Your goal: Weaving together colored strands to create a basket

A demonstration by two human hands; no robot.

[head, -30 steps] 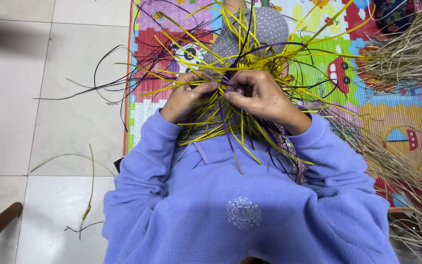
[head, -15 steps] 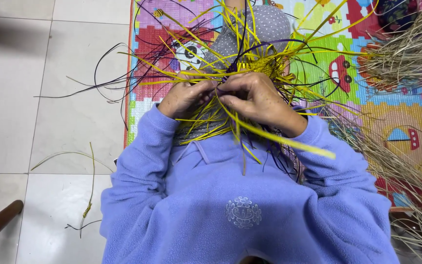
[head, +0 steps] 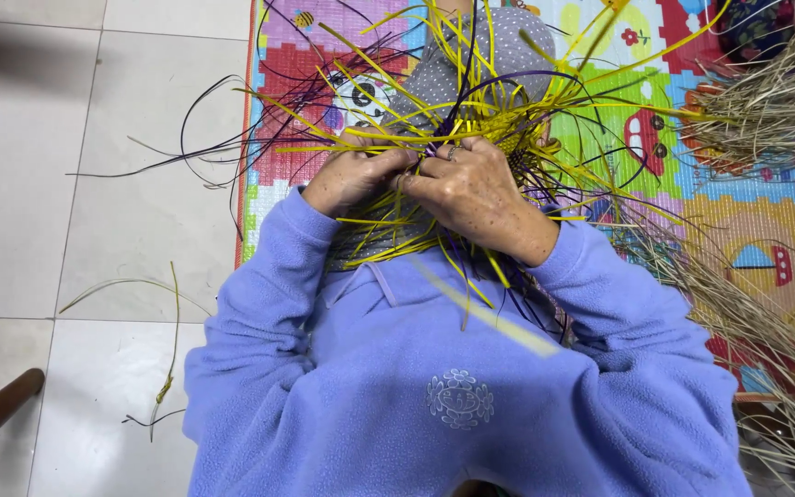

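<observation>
Upper centre of the frame, the person appears to be mid-weave, working yellow strips [head: 388,138] and purple strips [head: 453,115] into a knot over the knee. The left hand [head: 353,179] curls shut, pinching strips. The right hand [head: 467,189] closes its fingers on the crossing point. Next likely calls for keeping the crossing tight.

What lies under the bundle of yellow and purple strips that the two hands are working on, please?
Under the yellow and purple strips shows grey dotted fabric over a raised shape, and beyond it the colourful play mat. The left hand and right hand cover the centre, so the weave there is hidden.
</observation>
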